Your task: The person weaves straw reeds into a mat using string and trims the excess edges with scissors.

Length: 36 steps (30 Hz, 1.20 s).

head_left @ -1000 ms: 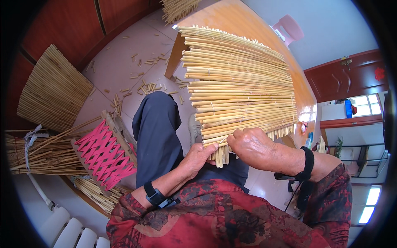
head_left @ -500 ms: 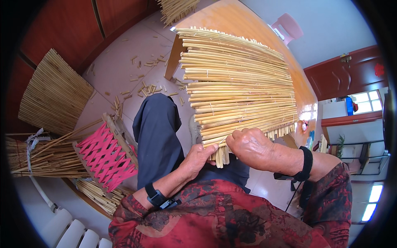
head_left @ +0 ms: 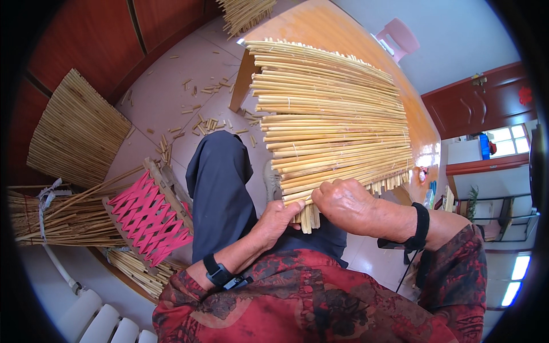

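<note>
A mat of straw-coloured reed stalks (head_left: 337, 114), tied crosswise with thin pale thread, slopes from the table down to my lap. My left hand (head_left: 271, 222) grips its near edge at the left, with the thumb on top of the stalks and the other fingers mostly hidden underneath. Close beside it, my right hand (head_left: 345, 206) is closed in a fist against the same edge. What its fingers hold is hidden. A few short stalk ends (head_left: 307, 218) poke out below the edge, between the two hands.
The mat's far part rests on a wooden table (head_left: 320, 22). Cut reed pieces (head_left: 211, 124) litter the floor. A stool with a pink woven seat (head_left: 150, 220) stands left of my knee, near bundled reeds (head_left: 68, 220). Another reed mat (head_left: 77, 131) leans against the red cabinet (head_left: 86, 46).
The whole view has shifted very slightly. Both hands stay at the mat's near edge, with almost no visible movement.
</note>
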Tool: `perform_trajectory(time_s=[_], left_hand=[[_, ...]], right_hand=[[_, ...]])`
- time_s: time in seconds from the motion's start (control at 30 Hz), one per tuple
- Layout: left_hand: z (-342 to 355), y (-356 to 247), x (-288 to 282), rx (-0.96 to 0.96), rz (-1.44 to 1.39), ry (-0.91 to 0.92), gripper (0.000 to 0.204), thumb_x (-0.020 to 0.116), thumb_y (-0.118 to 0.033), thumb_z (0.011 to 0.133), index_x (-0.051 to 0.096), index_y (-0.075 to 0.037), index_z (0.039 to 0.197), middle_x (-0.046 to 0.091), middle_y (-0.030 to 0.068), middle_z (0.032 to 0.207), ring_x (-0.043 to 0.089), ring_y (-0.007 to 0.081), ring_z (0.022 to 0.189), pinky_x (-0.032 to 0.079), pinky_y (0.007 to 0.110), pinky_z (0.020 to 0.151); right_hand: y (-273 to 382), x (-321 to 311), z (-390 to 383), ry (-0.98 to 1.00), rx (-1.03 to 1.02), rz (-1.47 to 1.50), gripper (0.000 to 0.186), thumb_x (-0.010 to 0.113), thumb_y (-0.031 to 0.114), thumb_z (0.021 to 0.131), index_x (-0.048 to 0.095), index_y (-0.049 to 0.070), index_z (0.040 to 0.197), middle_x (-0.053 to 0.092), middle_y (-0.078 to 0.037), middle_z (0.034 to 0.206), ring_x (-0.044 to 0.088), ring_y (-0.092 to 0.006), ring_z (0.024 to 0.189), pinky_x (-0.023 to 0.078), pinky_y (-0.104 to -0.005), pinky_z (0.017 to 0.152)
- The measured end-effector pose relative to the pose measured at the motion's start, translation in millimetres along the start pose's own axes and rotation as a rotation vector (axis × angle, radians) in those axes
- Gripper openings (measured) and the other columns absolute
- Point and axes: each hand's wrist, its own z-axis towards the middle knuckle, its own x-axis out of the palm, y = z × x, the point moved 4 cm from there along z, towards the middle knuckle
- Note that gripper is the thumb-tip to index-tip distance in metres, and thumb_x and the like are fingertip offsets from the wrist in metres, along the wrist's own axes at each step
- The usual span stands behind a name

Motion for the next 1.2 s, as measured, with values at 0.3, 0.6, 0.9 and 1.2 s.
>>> perform_trajectory(time_s=[0.3,0.6,0.9,1.2], left_hand=[[1,-2,-1,-0.007,-0.059,-0.002,0.028,0.049,-0.025,0.088,0.062,-0.001,0.081,0.057,0.0026,0.071,0.055,0.0112,0.063,0.047,0.024,0.060],[-6,-8,5,0.040,-0.004,0.010,0.030,0.049,-0.024,0.088,0.060,0.000,0.072,0.054,0.0033,0.064,0.056,0.0159,0.058,0.049,0.028,0.060],[-4,8,4,0.038,-0.019,0.072,0.031,0.049,-0.029,0.088,0.063,-0.002,0.091,0.061,0.0033,0.078,0.057,0.0094,0.070,0.047,0.024,0.056],[-13,-5,42,0.105,-0.002,0.118,0.034,0.046,-0.030,0.091,0.060,-0.001,0.101,0.063,0.0047,0.085,0.059,0.0112,0.073,0.049,0.026,0.061]], right_hand=[[19,13,5,-0.127,0.104,-0.227,0.011,0.056,0.010,0.065,0.049,0.005,0.072,0.050,-0.007,0.061,0.056,-0.0198,0.054,0.043,-0.0307,0.042],[33,19,1,-0.085,0.006,-0.586,0.017,0.058,0.017,0.061,0.049,0.006,0.070,0.045,-0.003,0.059,0.048,-0.0113,0.052,0.031,-0.0241,0.035],[46,21,-3,-0.229,0.172,-0.539,0.011,0.054,0.019,0.064,0.051,0.008,0.064,0.040,-0.003,0.066,0.046,-0.0116,0.058,0.031,-0.0248,0.040],[30,22,-49,-0.485,0.324,0.009,0.013,0.054,0.010,0.073,0.051,0.002,0.083,0.050,-0.009,0.067,0.055,-0.0229,0.060,0.045,-0.0344,0.046]])
